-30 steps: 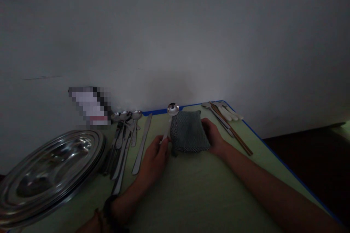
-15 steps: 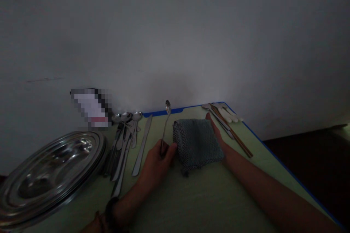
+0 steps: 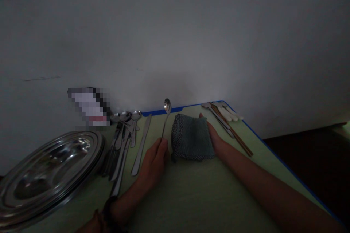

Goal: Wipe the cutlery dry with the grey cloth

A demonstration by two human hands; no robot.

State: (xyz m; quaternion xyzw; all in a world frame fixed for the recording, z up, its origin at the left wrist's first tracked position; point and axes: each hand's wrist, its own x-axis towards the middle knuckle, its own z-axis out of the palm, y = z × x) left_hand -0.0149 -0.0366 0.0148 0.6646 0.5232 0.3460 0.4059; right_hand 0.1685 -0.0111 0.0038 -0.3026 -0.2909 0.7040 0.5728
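My left hand (image 3: 153, 162) is closed on the handle of a long metal spoon (image 3: 166, 114), whose bowl points up and away toward the wall. Just right of it a folded grey-blue cloth (image 3: 191, 137) rests across my right hand (image 3: 213, 136), which lies palm up beneath it with the fingers stretched out along the cloth's right side. Both hands hover just over the pale green table (image 3: 197, 193).
A row of spoons and knives (image 3: 124, 138) lies left of my left hand, one knife (image 3: 142, 143) closest. Stacked steel oval trays (image 3: 46, 173) fill the near left. More cutlery and chopsticks (image 3: 226, 123) lie at the far right corner by the blue table edge.
My right hand turned from gripping the cloth's side to lying flat under it. The spoon left the cloth and tilted upright in my left hand.
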